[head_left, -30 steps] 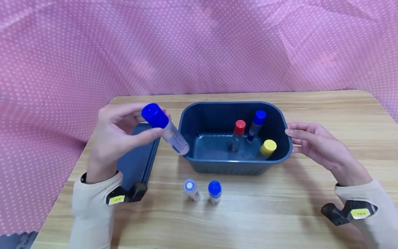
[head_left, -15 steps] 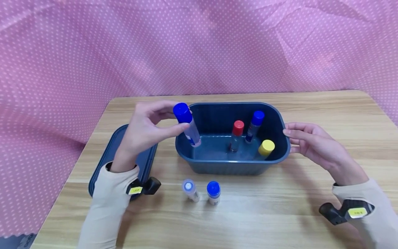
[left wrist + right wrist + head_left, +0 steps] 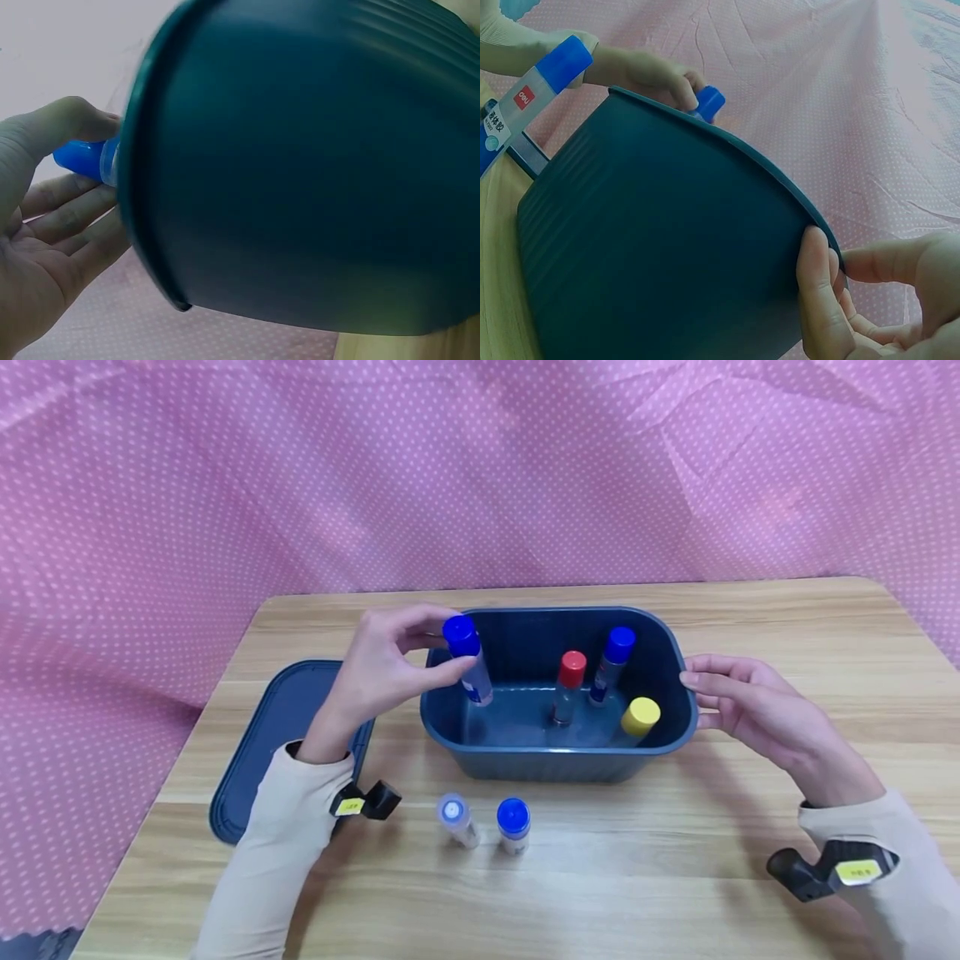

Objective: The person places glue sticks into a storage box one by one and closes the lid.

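Note:
My left hand [image 3: 382, 668] pinches a clear glue bottle with a blue cap [image 3: 477, 681] between thumb and fingers. The bottle stands slightly tilted inside the left end of a dark blue bin [image 3: 547, 765], its lower end near the floor; contact cannot be told. In the left wrist view the bin wall hides all but its cap [image 3: 81, 159]. My right hand [image 3: 772, 710] pinches the bin's right rim, thumb inside and fingers outside. Further right in the bin are a red-capped bottle [image 3: 568, 693], another blue-capped bottle [image 3: 617, 652] and a yellow-capped bottle [image 3: 641, 717].
In front of the bin stand a blue-capped glue bottle [image 3: 513, 822] and a slimmer, pale-topped clear bottle [image 3: 459, 822]. A dark blue lid [image 3: 277, 735] lies left, partly under my left forearm. Pink dotted cloth [image 3: 480, 477] hangs behind the wooden table [image 3: 637, 877].
My left hand has moved right and carried the glue bottle from outside the bin's left rim to inside it, turning it more upright. The right hand has kept its hold on the rim.

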`<state>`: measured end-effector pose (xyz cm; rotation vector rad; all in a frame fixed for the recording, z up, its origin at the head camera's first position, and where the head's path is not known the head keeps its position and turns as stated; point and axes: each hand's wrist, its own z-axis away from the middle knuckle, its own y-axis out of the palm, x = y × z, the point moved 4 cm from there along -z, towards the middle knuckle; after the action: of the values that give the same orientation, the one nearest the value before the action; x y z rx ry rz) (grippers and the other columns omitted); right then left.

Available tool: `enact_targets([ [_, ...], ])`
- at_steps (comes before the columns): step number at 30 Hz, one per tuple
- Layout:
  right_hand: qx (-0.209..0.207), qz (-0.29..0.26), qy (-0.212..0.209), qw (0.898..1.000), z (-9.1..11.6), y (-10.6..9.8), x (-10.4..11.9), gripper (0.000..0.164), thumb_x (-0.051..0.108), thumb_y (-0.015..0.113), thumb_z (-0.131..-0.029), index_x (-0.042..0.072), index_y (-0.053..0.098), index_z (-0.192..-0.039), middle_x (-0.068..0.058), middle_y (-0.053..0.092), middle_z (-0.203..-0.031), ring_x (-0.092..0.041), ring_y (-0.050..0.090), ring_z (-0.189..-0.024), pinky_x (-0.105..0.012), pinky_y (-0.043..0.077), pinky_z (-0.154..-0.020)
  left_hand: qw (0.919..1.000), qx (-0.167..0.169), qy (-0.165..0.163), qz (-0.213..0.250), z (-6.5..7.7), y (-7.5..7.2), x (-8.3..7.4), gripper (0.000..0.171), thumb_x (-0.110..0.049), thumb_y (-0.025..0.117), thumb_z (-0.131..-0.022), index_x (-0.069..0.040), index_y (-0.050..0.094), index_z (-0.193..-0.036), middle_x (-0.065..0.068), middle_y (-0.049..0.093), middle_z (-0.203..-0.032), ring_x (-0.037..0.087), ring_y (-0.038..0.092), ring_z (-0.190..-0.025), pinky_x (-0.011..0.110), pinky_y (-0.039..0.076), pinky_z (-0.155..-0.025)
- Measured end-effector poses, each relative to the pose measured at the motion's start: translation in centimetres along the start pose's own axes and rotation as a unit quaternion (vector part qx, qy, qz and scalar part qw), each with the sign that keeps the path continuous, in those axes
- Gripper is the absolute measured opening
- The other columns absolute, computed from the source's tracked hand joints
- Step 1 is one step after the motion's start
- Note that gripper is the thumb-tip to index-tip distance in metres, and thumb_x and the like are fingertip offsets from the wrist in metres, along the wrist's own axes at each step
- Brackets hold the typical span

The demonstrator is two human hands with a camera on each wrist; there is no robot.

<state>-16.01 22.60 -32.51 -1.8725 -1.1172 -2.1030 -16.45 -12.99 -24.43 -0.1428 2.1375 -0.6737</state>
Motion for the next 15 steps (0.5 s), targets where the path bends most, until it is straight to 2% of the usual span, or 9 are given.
enact_targets([
  [10, -0.001, 0.009, 0.000, 1.000, 0.0, 0.1, 0.0, 0.032, -0.007, 0.034, -0.101, -0.002, 0.064, -0.110, -0.009, 0.069, -0.103, -0.018, 0.068, -0.090, -0.035, 0.058, -0.076, 0.9988, 0.035, -0.032, -0.010, -0.7, 1.5, 1.5, 0.034, -0.004, 0.080, -0.077, 0.002, 0.067, -0.108, 0.012, 0.070, -0.098, 0.020, 0.068, -0.088, 0.030, 0.057, -0.082],
  [15, -0.002, 0.010, -0.002, 1.000, 0.0, 0.1, 0.0, 0.032, -0.007, 0.034, -0.101, -0.002, 0.065, -0.110, -0.009, 0.069, -0.103, -0.018, 0.068, -0.089, -0.034, 0.058, -0.076, 0.9959, 0.070, -0.035, -0.045, -1.1, 2.2, 2.1, 0.033, -0.006, 0.079, -0.078, 0.000, 0.066, -0.108, 0.011, 0.070, -0.099, 0.020, 0.068, -0.091, 0.030, 0.056, -0.084],
])
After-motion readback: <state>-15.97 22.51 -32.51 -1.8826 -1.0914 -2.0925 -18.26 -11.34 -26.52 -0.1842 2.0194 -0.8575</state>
